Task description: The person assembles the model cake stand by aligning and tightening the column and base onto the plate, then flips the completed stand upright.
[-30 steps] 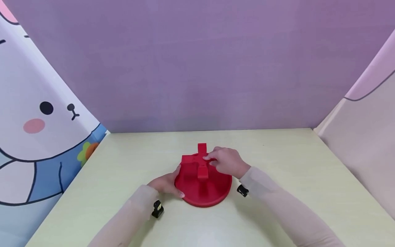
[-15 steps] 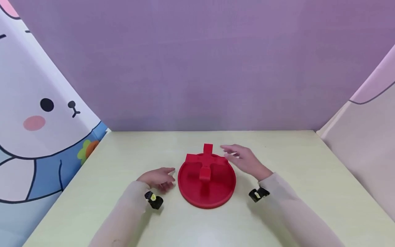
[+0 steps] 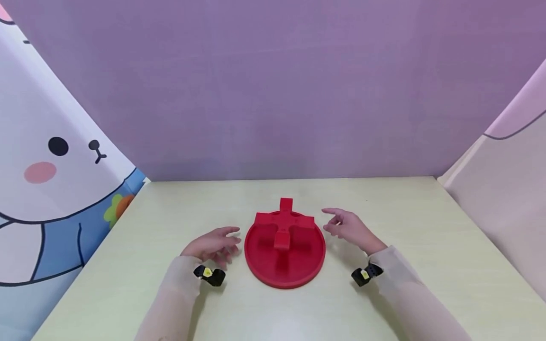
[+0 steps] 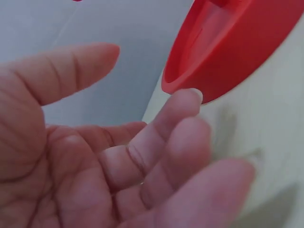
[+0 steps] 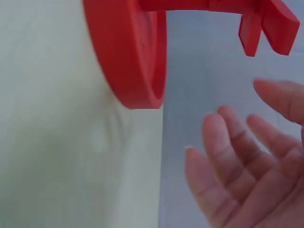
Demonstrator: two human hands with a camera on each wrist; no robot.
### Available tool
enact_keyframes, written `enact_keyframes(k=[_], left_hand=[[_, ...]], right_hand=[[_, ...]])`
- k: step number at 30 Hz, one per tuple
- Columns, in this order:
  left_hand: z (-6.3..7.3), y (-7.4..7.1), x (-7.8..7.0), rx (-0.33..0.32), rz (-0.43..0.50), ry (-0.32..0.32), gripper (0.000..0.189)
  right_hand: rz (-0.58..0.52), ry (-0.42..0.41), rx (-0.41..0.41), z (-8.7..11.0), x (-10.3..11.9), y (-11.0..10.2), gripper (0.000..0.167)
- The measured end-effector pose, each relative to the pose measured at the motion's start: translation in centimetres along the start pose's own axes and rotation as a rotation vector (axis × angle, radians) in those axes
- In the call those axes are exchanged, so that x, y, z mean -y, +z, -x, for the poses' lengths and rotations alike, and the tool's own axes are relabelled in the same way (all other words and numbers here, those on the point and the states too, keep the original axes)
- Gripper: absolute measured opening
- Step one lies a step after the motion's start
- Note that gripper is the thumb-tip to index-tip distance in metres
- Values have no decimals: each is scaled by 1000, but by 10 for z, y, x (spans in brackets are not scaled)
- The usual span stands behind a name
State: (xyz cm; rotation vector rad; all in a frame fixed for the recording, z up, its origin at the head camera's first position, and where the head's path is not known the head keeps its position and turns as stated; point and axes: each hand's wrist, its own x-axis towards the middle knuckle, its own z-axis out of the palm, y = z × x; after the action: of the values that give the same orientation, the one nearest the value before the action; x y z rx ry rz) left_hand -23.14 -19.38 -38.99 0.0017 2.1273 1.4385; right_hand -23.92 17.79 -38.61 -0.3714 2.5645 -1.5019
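A round red base [image 3: 285,277] lies on the table, with a red cross-shaped piece [image 3: 284,219] standing raised above it on what looks like a post. To the left of the base, my left hand [image 3: 213,244] hovers with its fingers loosely spread and nothing in them. My right hand [image 3: 350,229] is held off the base's right side, also holding nothing. In the left wrist view the base's rim [image 4: 237,61] is just beyond the fingertips. The right wrist view shows relaxed fingers apart from the base's wall [image 5: 118,52] and the cross's arm [image 5: 280,28].
A pale table [image 3: 204,199] carries the red assembly. Behind it rises a purple backdrop [image 3: 273,94]. A cartoon-printed panel [image 3: 64,199] borders the left side, and a pale panel [image 3: 503,199] the right. A small black camera sits on each wrist.
My right hand has let go of the cross-shaped piece and drawn away to the right. My left hand has left the base's rim and moved back to the left.
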Motion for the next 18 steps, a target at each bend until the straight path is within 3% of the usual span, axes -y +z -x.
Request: enact_keyframes(k=[6,14,18], left_hand=[[5,8,-2,61,5,-47,77],[2,13,0,76,18,-47,81],[-2,16,2,104,31,-45,81]], right_hand=[[29,31,88,2,-4,6,56],[18,197,185,5,-8,15,70],[19,224,206,7,-11,18,68]])
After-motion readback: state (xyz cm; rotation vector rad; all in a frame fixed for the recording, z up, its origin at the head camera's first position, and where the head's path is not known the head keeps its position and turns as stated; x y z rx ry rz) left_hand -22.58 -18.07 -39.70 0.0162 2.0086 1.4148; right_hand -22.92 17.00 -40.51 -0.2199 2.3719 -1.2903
